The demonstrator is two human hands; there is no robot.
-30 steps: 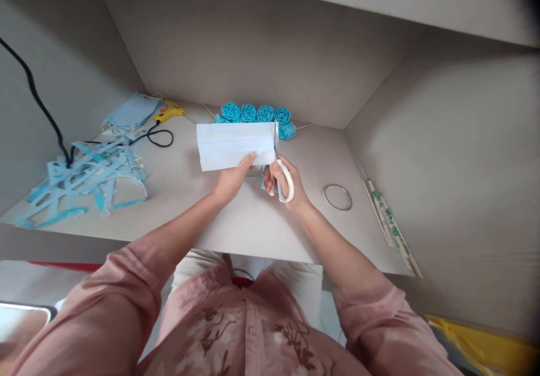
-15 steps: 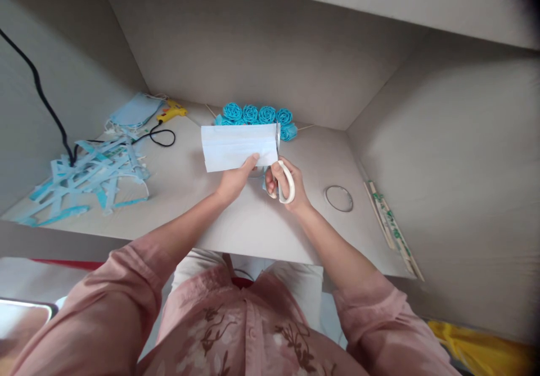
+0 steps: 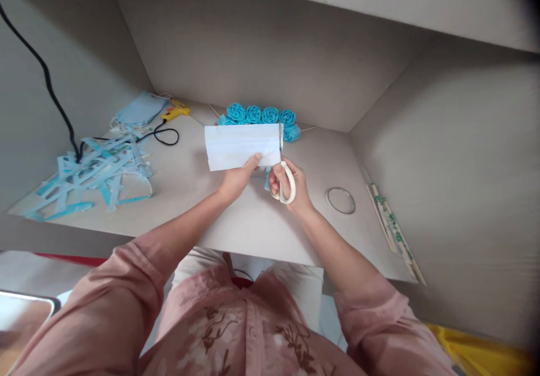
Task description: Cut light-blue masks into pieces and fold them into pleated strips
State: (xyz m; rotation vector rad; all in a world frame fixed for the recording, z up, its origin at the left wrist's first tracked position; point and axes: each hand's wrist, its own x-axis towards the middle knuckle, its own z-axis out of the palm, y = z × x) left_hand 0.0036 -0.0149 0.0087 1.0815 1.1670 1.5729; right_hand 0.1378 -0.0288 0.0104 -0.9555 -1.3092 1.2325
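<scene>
A pale blue-white face mask is held up over the table, its lower edge pinched between the thumb and fingers of my left hand. My right hand is wrapped around the white handles of a pair of scissors. The scissor blades stand along the mask's right edge and look closed there. A small blue piece shows beside my right fingers. Behind the mask, partly hidden by it, lies a row of blue rosettes.
Blue and white cut strips are heaped at left. Behind them are stacked masks and a yellow glue gun with a black cord. At right lie a metal ring and wrapped wooden sticks by the side wall.
The view has shifted slightly, so everything on the table sits a little further right. My hands keep the same hold on the mask and scissors, with hardly any visible movement.
</scene>
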